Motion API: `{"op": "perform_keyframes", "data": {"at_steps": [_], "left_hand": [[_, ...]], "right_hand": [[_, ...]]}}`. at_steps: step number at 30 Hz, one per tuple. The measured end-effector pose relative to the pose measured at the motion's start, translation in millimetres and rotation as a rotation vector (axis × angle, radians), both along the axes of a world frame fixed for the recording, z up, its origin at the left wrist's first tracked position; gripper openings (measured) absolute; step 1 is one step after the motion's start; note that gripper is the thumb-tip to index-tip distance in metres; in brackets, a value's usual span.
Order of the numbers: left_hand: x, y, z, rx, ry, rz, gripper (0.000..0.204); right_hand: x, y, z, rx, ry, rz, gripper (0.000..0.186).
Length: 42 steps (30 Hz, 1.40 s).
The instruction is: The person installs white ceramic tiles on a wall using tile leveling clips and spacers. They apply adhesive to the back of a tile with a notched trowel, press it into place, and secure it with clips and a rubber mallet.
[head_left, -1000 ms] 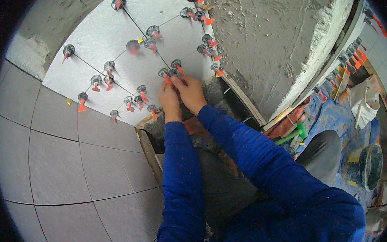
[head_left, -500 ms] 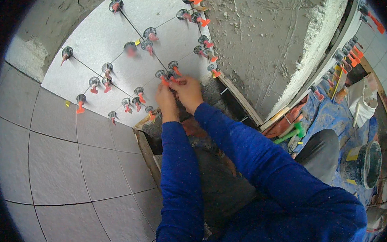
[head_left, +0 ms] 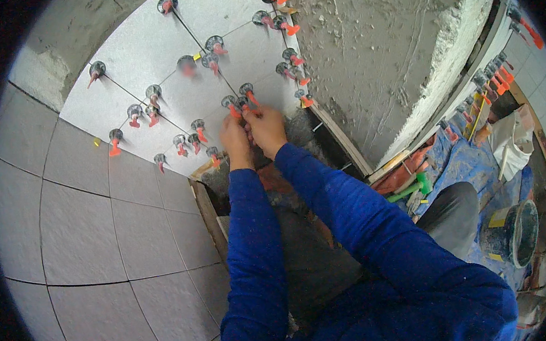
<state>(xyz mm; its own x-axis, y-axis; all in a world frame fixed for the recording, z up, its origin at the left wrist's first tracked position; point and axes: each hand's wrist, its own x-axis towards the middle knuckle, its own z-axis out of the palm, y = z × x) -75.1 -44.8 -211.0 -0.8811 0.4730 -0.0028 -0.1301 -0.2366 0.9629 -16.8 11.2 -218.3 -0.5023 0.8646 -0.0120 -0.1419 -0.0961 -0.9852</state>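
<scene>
1. Surfaces: grey tiles (head_left: 76,226) cover the left side, with dark joints. Light tiles (head_left: 122,61) fill the upper middle. A rough cement surface (head_left: 366,58), trowel-marked and ridged, lies to their right.
2. Room, right side: one crumpled blue sheet (head_left: 459,162), and near it one dark bucket (head_left: 499,232), one white bag (head_left: 512,146) and one green-handled tool (head_left: 405,192). A wood strip (head_left: 343,135) edges the dark gap beside the cement.
3. Hands: two, in blue sleeves (head_left: 254,228). The left hand (head_left: 236,141) and right hand (head_left: 267,130) meet at the lower part of the light tiles. Fingers of both are bent and drawn together at the red handles; what each actually grips cannot be told, as the fingers overlap the parts.
4. Clips: about twenty-three round dark caps with red or orange handles on the light tiles, one blurred. More stand in a row at far right, too crowded to count.
5. Yellow scraps: one (head_left: 196,56) on the light tiles, another (head_left: 96,142) on the grey tiles.
6. Clip at the fingertips: the middle clip (head_left: 242,102) sits in a close group of three, near the lower end of a joint. Its handle points toward the person, long axis running down the view and slightly right. The left and upper clips of the group also point down and rightward.
</scene>
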Motion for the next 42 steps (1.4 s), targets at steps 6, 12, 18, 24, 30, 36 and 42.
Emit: {"op": "perform_keyframes", "data": {"at_steps": [6,12,18,24,30,36,42], "left_hand": [[-4.1,3.4,-3.1,0.013,0.202,0.049,0.028],[-4.3,-1.8,-2.6,-0.128,0.226,0.022,0.036],[-6.4,-2.7,-4.9,-0.271,0.508,0.052,0.036],[-21.1,4.4,-22.2,-0.346,0.675,0.085,0.024],[-13.7,3.7,-14.3,-0.167,0.425,0.053,0.026],[2.8,1.1,1.8,-0.032,0.228,0.032,0.029],[2.6,3.6,3.3,-0.044,0.202,0.051,0.032]], "right_hand": [[6.9,-4.3,11.8,0.206,-0.052,-0.042,0.035],[23.2,-13.0,17.5,0.465,-0.265,-0.157,0.030],[23.9,-18.1,11.3,0.796,-0.392,-0.266,0.029],[24.3,-15.7,9.2,0.906,-0.306,-0.279,0.026],[30.1,-10.0,6.1,0.963,-0.337,-0.220,0.022],[31.2,-7.4,3.7,0.955,-0.333,-0.190,0.022],[32.6,-7.6,9.6,0.921,-0.344,-0.166,0.024]]}}
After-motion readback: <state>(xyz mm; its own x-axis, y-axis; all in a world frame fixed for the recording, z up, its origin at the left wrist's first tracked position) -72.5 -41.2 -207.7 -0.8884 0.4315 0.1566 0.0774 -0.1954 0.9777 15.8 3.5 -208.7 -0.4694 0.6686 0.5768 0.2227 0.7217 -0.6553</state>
